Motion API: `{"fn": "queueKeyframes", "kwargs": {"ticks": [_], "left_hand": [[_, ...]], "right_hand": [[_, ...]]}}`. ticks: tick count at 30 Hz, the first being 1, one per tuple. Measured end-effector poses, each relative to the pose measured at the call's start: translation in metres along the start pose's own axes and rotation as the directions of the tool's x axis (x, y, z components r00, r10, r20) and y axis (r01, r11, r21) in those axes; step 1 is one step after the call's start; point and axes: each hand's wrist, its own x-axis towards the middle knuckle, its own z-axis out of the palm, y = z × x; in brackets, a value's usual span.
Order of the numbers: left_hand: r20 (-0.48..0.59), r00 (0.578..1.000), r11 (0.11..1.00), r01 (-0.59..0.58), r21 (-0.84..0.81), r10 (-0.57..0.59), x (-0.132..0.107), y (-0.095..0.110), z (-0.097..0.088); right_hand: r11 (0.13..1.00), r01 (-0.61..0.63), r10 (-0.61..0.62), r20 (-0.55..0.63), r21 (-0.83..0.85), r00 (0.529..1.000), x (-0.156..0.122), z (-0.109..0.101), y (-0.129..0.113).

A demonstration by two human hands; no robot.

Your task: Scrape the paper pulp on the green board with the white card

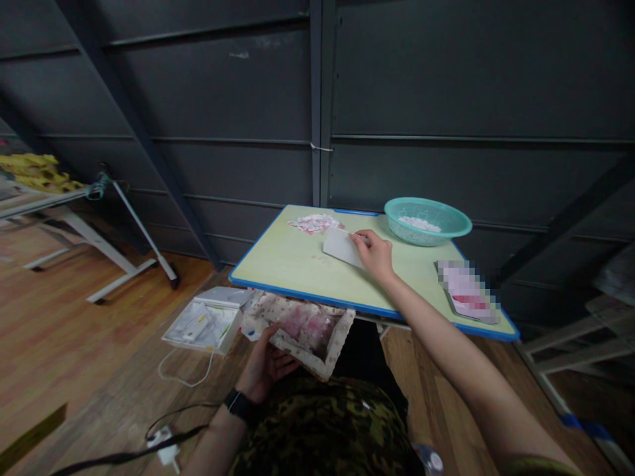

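My right hand (376, 254) is closed on the upper edge of a flat white card (342, 247), which stands tilted over the pale green tabletop (278, 261). Just beyond the card lies a loose pile of small white and pink pieces (315, 223). Below the front edge of the table, my left hand (265, 367) grips a worn, stained shallow tray (341, 336) by its near side. Pinkish matter shows inside this tray, too unclear to name. The left thumb lies over the rim, while the other fingers are partly hidden underneath.
A turquoise basket (459, 227) holding white pieces (419, 223) stands at the table's back right. A pixelated pink packet (466, 291) lies at the right end. On the floor, left, are an open white box (218, 340), cables and a power adapter (163, 446). A wheeled table (74, 198) stands farther left.
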Motion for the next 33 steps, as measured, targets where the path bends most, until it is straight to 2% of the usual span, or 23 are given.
{"fn": "queueKeyframes", "kwargs": {"ticks": [6,11,17,23,29,31,33], "left_hand": [[0.0,1.0,1.0,0.021,-0.005,-0.021,0.0018,0.0,-0.0007],[0.005,1.0,1.0,0.018,-0.004,-0.018,0.0031,-0.0004,-0.0034],[-0.004,1.0,1.0,0.012,0.003,-0.012,0.0035,-0.001,-0.004],[-0.016,1.0,1.0,-0.014,0.005,0.014,0.0048,-0.0002,-0.0029],[-0.009,1.0,1.0,-0.011,0.019,0.011,0.0073,-0.0012,-0.0052],[-0.011,1.0,1.0,-0.013,0.02,0.013,0.0074,-0.0015,-0.0057],[-0.016,1.0,1.0,-0.013,0.015,0.013,0.007,-0.0015,-0.0056]], "right_hand": [[0.993,-0.12,0.12,0.011,0.001,0.993,0.0047,-0.0021,0.0031],[0.978,-0.207,0.205,-0.053,-0.02,0.977,0.0073,-0.0051,0.0064],[0.987,-0.139,0.131,0.09,0.082,0.987,0.0063,-0.0033,0.0058],[0.986,-0.167,0.167,0.007,0.023,0.986,0.0066,-0.0052,0.008],[0.979,-0.099,0.061,0.209,0.177,0.976,0.0028,-0.0002,0.0041],[0.972,-0.115,0.072,0.206,0.206,0.976,0.0028,-0.0006,0.0027],[0.971,-0.14,0.113,0.146,0.192,0.983,0.0037,-0.003,0.0022]]}}
